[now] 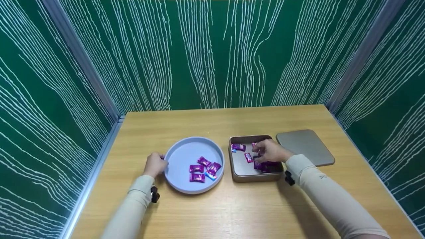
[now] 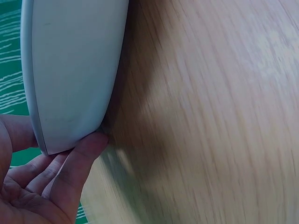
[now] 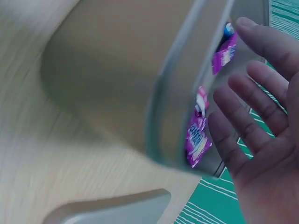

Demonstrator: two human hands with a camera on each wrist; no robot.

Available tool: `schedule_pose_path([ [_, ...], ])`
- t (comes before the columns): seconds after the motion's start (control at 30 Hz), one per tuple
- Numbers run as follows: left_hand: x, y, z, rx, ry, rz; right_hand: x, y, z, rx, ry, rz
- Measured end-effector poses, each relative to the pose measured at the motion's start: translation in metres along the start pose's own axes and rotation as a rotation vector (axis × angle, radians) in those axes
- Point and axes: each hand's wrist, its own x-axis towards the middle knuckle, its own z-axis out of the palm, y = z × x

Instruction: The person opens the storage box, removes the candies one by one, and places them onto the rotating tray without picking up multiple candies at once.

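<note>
My left hand grips the left rim of the light blue round tray; in the left wrist view the fingers lie against its outer wall, the thumb partly hidden behind the rim. Several purple wrapped candies and a blue one lie in the tray's right part. Over the square metal tin, my right hand reaches in among purple candies. Its fingers are spread in the right wrist view, with the palm bare and candies beside the fingertips.
The tin's flat grey lid lies on the wooden table, just right of the tin. Green panels with white lines stand behind the table and along both sides, with grey posts at the corners.
</note>
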Motion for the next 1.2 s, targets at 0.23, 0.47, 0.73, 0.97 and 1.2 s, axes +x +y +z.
schedule_pose_path([
  [0.23,0.002,-0.002,0.001,0.015,0.007,0.017,-0.003,0.002,-0.003,-0.121,-0.037,-0.067],
  [0.47,0.003,-0.002,0.001,0.008,-0.010,-0.004,-0.001,0.005,-0.002,-0.207,-0.052,-0.110],
  [0.73,0.002,0.000,0.000,-0.009,-0.016,-0.013,0.004,0.009,0.002,-0.234,-0.063,-0.136],
  [0.97,0.002,0.000,0.000,-0.012,-0.017,-0.014,0.006,0.007,0.008,-0.250,-0.073,-0.153],
  [1.2,0.003,-0.001,0.001,-0.003,0.005,-0.003,0.013,0.009,0.012,-0.298,-0.068,-0.253],
])
